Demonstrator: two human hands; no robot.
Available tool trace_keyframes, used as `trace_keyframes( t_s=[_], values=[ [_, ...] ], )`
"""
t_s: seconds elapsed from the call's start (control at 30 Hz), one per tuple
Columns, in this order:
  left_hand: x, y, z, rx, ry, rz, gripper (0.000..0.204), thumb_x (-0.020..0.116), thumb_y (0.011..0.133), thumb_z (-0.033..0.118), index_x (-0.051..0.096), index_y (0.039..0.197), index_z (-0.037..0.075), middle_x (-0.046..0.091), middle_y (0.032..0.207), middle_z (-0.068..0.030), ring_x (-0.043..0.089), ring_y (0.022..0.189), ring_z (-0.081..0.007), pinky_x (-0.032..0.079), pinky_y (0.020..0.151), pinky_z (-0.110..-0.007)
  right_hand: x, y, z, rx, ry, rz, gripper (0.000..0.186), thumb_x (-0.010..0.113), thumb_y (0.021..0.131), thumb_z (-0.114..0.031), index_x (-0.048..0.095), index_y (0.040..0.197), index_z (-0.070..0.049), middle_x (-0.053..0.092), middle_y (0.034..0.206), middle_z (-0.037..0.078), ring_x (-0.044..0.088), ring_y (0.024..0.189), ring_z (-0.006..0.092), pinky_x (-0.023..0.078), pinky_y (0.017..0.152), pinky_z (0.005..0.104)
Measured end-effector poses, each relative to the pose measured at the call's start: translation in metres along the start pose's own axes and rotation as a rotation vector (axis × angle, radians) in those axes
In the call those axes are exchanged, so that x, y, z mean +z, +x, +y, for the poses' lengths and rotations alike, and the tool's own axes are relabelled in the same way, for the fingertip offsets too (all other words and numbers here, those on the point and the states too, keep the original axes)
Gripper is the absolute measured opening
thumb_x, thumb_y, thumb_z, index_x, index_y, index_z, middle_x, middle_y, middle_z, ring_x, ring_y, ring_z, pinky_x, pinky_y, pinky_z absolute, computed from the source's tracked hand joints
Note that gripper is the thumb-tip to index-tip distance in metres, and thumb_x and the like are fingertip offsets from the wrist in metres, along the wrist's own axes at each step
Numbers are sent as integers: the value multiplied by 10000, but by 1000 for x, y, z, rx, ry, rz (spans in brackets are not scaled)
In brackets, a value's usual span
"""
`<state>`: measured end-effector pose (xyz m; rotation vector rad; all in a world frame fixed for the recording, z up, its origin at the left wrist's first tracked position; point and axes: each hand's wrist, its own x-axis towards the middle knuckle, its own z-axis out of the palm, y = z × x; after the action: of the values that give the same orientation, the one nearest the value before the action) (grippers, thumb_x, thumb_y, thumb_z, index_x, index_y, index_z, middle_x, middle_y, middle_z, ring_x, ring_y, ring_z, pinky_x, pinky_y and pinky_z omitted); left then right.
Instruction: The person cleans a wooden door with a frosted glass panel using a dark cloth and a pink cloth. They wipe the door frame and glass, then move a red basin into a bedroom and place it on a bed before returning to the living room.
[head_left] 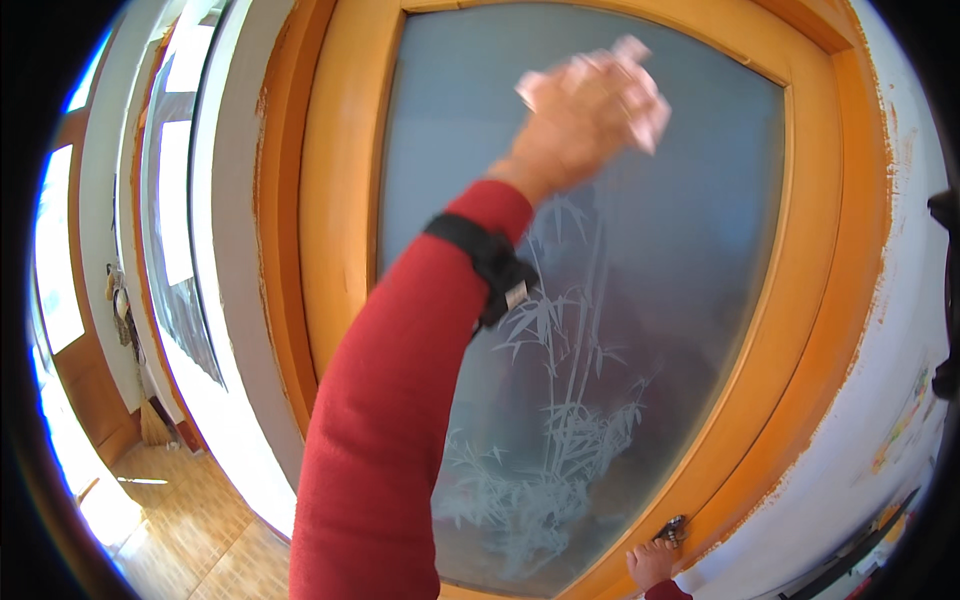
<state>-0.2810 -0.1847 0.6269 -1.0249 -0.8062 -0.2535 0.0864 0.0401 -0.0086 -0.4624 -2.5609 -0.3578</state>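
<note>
My left hand (575,130), in a red sleeve with a black strap at the wrist, is raised to the upper part of a door's frosted glass panel (680,270). It is closed on a pale pink cloth (648,105), bunched under the fingers against the glass. Motion blurs both hand and cloth. Low at the right, my right hand (652,565) is closed at a dark metal door handle (672,530) on the orange wooden door frame (735,450). Its fingers are partly hidden.
White bamboo etching (560,420) decorates the glass. A white wall (840,520) with peeling patches curves along the right. On the left are bright windows (175,200), a broom (155,425) and a tan tiled floor (200,520).
</note>
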Motion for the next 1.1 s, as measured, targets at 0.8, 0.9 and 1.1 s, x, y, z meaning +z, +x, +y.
trace_keyframes(
  t_s=[0.8, 0.9, 1.1],
  values=[
    [48, 21, -27, -606, 46, 190, 479, 561, 972, 282, 541, 1449, 241, 439, 1562, -116, 351, 1468, -351, 234, 1127, -657, 5, 3, -1, -10, 116, 117, 277, 693, 825, -334, 616, 676, -114, 616, 720, 92, 586, 803, 294, 387, 776, 470],
    [66, 81, 53, -473, 85, 69, 482, 572, 972, 287, 546, 1452, 253, 470, 1534, -72, 371, 1445, -345, 252, 1133, -636, -4, 1, 1, -16, 147, 26, 255, 684, 841, -332, 629, 727, -111, 625, 749, 86, 592, 844, 284, 387, 798, 465],
    [88, 136, 186, -495, -138, -55, 442, 562, 995, 295, 583, 1429, 219, 477, 1523, -19, 388, 1431, -266, 234, 1199, -537, -15, 0, 8, -52, 212, -17, 232, 666, 866, -316, 646, 776, -103, 636, 782, 84, 597, 892, 279, 388, 821, 455]
  ],
)
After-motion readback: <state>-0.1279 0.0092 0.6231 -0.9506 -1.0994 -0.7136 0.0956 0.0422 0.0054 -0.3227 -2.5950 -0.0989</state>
